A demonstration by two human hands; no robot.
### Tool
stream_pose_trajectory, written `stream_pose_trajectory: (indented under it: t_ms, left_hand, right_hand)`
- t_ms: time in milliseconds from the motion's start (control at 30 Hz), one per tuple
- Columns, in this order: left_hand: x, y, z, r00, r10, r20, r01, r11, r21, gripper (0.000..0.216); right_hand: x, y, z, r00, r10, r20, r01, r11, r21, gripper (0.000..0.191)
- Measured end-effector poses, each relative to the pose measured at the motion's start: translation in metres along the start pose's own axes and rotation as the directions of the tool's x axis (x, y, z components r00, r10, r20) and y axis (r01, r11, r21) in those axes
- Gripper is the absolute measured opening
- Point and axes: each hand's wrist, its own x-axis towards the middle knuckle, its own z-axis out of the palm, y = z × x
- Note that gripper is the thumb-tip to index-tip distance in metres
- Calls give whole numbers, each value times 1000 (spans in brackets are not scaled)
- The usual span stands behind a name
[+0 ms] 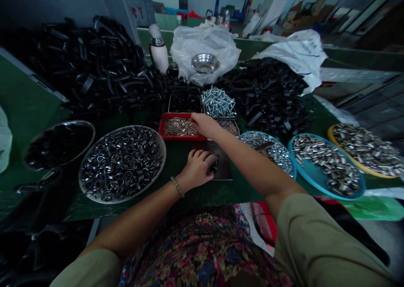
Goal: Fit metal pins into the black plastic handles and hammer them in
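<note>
My left hand (198,169) rests curled on a dark metal plate (223,169) at the bench's near edge, its fingers closed on a small black part (214,165). My right hand (203,124) reaches forward over the right end of a red tray (164,125) of small brass-coloured pins, fingers bent down into them; what they pinch is hidden. Just behind the right hand lies a heap of silver screws (218,102).
A steel dish of metal rings (121,163) sits left, a dish of black parts (58,144) farther left. Blue dishes (293,169) and a yellow dish (331,131) of metal pieces stand right. Black plastic piles (94,68), a flask (158,49) and plastic bags (205,41) fill the back.
</note>
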Motion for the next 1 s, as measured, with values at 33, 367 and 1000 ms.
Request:
stream_pose_trajectory:
  t_ms: [33,367,1000]
  left_hand:
    - [1,0,2,1000,-24,-15,23,999,-31,52]
    - [5,-2,12,994,-104,-38,99,989,-113,64]
    - [7,-2,15,992,-114,-53,112,992,-50,64]
  right_hand:
    - [-11,2,-4,999,5,-44,-2,996,84,29]
    - [-151,15,20,961,277,16,-254,852,458,12]
    - [-250,66,-12,697,696,-177,-694,591,-411,39]
